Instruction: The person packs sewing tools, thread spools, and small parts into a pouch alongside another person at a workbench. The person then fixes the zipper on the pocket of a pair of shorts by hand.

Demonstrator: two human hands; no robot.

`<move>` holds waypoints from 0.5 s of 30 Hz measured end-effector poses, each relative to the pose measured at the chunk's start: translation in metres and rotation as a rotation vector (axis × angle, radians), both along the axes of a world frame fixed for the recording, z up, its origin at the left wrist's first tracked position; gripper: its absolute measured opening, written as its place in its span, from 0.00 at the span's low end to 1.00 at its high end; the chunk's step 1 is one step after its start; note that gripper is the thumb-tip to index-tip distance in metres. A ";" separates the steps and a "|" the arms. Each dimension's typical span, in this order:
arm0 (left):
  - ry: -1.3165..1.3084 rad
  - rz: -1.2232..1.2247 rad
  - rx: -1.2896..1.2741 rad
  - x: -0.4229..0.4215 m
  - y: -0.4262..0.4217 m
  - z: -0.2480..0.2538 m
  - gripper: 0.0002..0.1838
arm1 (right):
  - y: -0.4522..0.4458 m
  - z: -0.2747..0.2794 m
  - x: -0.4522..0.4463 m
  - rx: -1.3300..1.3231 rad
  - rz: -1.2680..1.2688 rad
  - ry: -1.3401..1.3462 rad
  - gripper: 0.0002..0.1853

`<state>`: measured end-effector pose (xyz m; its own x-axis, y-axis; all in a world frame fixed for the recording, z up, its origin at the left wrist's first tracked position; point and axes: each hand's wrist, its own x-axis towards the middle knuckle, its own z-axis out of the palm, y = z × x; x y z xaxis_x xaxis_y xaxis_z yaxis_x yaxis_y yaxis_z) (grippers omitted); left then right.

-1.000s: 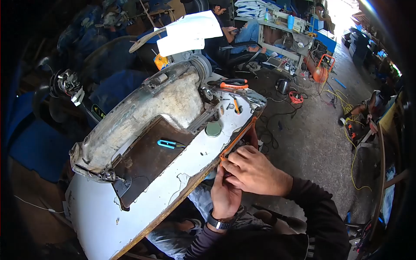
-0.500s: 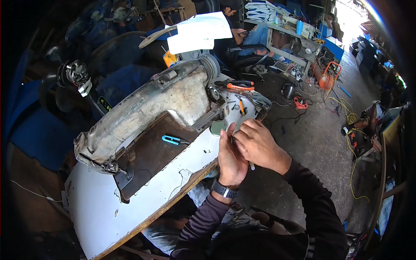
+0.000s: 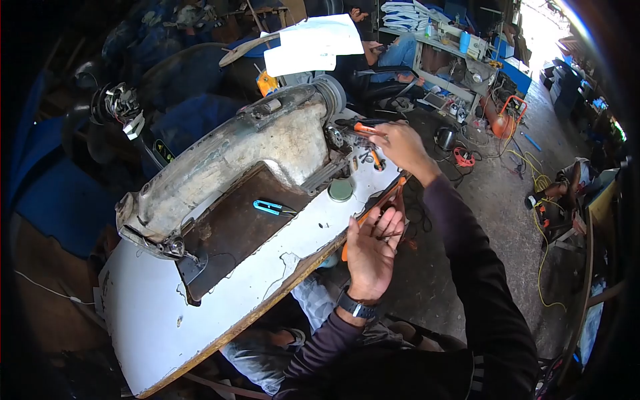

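the right hand (image 3: 403, 150) stretches to the far end of the white tabletop (image 3: 220, 320), its fingers bent at the orange handles of the pliers (image 3: 365, 128); the thumb and fingertips meet them, but i cannot tell whether they are closed around the grip. the left hand (image 3: 372, 260) is palm up nearer the body, just off the table's edge, its fingers loosely spread and slightly curled with the thumb held apart; nothing can be made out in the palm. a strip of orange (image 3: 345, 252) shows just left of the left thumb, too hidden to name. a black watch (image 3: 357, 307) sits on that wrist, below the fingers. close under the right fingertips, an orange-and-black tool (image 3: 377, 159) lies among small dark parts. between the two sets of fingers, off to their left, is a round green lid (image 3: 341, 191). farther left of the left fingers, blue snips (image 3: 269, 207) lie on a brown panel (image 3: 233, 230). the worn sewing machine head (image 3: 227, 167) lies beyond them, its round wheel (image 3: 331, 95) near the right fingers, up and to their left.
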<state>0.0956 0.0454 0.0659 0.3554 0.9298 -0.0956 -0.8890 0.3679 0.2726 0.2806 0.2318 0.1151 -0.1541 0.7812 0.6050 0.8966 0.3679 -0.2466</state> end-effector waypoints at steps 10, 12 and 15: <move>0.177 0.072 0.119 -0.017 -0.009 0.012 0.47 | -0.194 0.007 -0.052 -0.102 0.369 -0.216 0.08; 0.203 0.077 0.144 -0.016 -0.010 0.010 0.47 | -0.193 -0.002 -0.054 -0.106 0.342 -0.254 0.08; 0.199 0.103 0.149 -0.021 -0.012 0.011 0.46 | -0.185 0.002 -0.054 -0.072 0.354 -0.163 0.06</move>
<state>0.0744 0.0334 0.0765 0.2464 0.9691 -0.0131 -0.8432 0.2210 0.4900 0.2268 0.0472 0.1176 -0.5106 0.7023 0.4961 0.7472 0.6479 -0.1482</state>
